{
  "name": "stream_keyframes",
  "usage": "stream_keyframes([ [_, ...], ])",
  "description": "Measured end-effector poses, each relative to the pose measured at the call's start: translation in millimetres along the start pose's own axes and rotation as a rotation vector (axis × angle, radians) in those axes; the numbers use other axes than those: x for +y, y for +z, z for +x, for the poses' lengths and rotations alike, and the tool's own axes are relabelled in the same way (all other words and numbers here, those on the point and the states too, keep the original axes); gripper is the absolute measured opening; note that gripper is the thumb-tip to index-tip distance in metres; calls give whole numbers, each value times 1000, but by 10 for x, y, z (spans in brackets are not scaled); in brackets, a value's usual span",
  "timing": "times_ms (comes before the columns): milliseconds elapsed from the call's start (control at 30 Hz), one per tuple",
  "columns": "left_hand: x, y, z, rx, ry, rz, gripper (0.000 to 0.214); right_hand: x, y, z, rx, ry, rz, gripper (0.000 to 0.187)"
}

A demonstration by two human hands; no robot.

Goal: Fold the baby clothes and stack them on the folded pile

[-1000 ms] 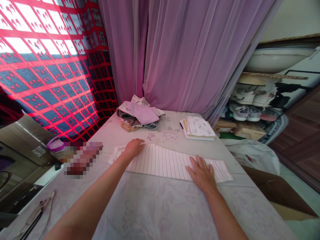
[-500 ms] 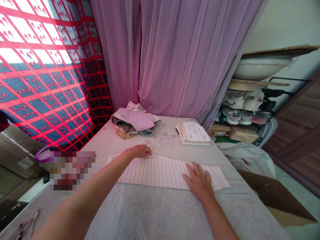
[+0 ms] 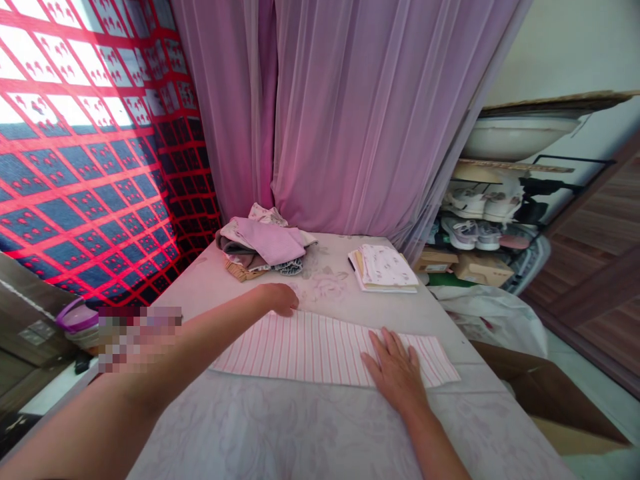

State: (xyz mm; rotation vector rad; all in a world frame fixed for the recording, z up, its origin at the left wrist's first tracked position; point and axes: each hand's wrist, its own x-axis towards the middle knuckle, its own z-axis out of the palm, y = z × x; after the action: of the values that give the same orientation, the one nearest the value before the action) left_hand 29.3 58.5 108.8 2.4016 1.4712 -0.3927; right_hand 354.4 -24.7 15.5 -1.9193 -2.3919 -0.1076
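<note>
A long pink-and-white striped cloth lies flat across the table, folded into a narrow band. My right hand rests flat on its right part, fingers spread, pressing it down. My left hand reaches to the cloth's far edge near the middle, its fingers curled down onto that edge in a pinch. The left end of the cloth lies free beside my left forearm.
A heap of loose clothes sits at the table's back left. A small stack of folded cloths lies at the back right. Purple curtains hang behind. A cardboard box and shelves with shoes stand to the right.
My left hand slid from the cloth's left part toward its far middle edge and closed on it. My right hand stayed flat on the cloth. The camera shifted a little.
</note>
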Motion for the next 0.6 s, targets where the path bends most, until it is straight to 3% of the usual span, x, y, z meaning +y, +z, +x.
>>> stream_keyframes([
  [200,-72,-71,89,4,-19,39,14,8,40,0,25,-3,14,54],
  [600,-248,208,117,126,-159,-141,29,-27,-8,-4,41,-2,42,50],
])
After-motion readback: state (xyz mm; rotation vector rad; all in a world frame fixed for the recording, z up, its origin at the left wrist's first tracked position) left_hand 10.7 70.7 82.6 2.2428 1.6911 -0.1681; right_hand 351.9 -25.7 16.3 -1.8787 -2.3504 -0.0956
